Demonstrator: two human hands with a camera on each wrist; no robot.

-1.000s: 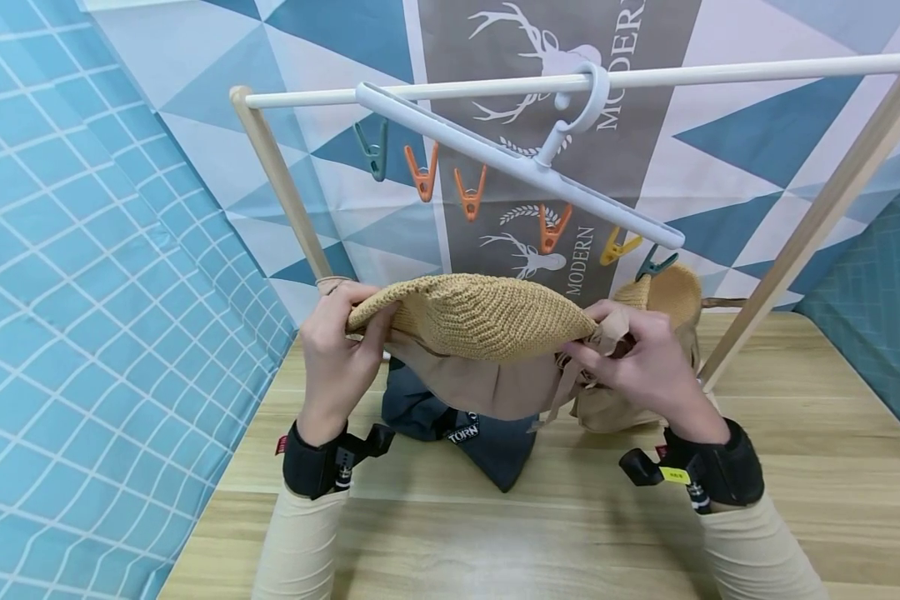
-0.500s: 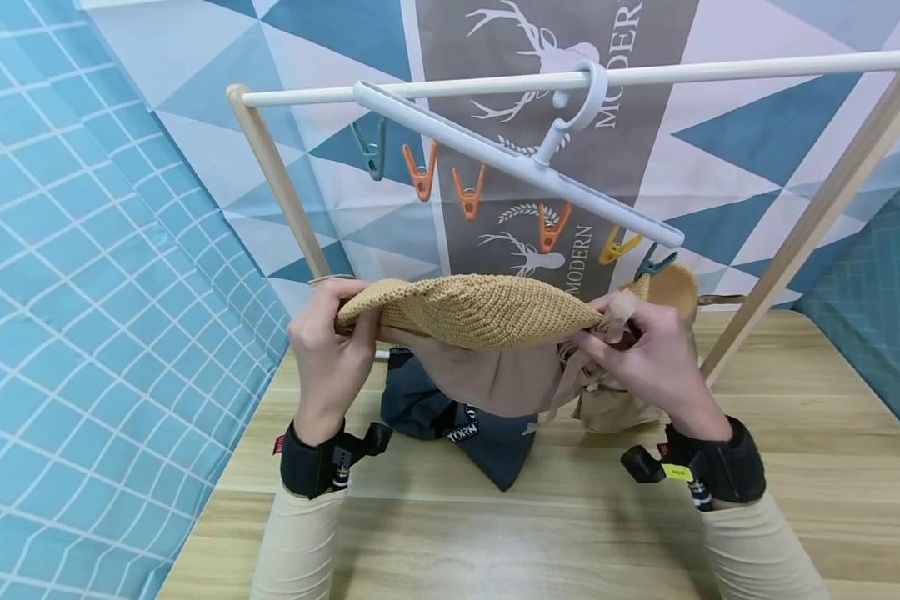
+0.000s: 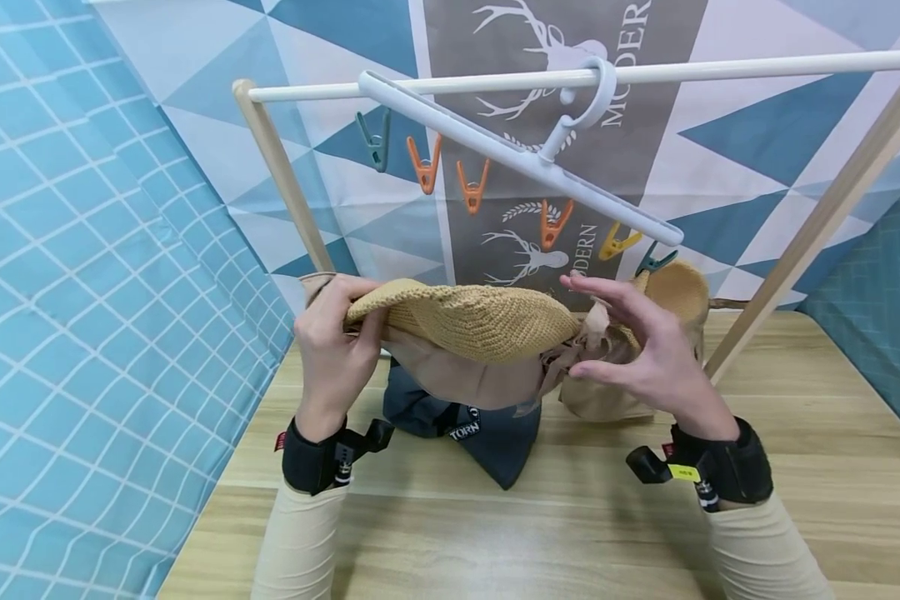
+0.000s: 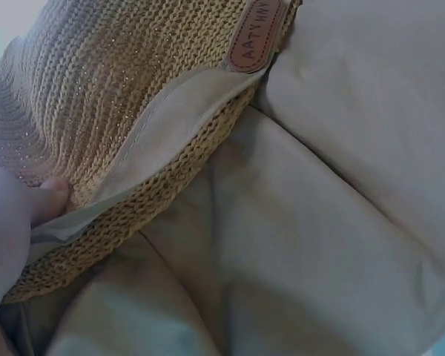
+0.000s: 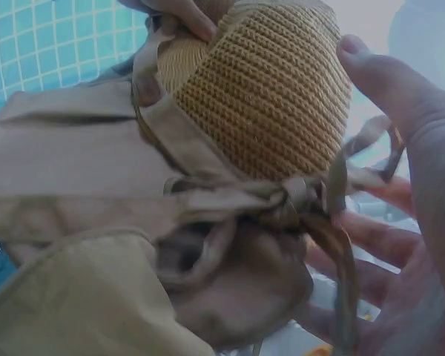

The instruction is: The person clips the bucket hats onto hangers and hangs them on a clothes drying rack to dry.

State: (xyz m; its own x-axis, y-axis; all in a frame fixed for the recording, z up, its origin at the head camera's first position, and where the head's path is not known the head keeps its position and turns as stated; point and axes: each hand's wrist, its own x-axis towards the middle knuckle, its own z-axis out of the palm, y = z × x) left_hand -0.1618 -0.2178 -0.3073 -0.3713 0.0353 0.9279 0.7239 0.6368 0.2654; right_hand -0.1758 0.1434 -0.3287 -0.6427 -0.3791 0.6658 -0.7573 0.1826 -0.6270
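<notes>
A woven straw sun hat (image 3: 487, 321) with a beige fabric skirt (image 3: 457, 371) is held up above the table. My left hand (image 3: 337, 358) grips its left edge, thumb on the near side. In the left wrist view a brown leather label (image 4: 256, 33) sits on the weave. A beige ribbon bow (image 5: 282, 196) is tied at the hat's right end. Beside that bow my right hand (image 3: 645, 358) has its thumb and fingers spread apart, holding nothing. Whether any right finger brushes the ribbon I cannot tell.
A white hanger (image 3: 532, 162) with several coloured clips hangs tilted on the rack's rod (image 3: 757, 71). Another straw hat (image 3: 678, 296) hangs under the right-end green clip (image 3: 656, 260). Dark blue-grey fabric (image 3: 495, 454) marked TORN lies on the wooden table (image 3: 457, 533).
My right hand has let go of the hat's right end and spread its fingers. That end has slipped slightly left and the ribbon hangs free. My left hand keeps its grip.
</notes>
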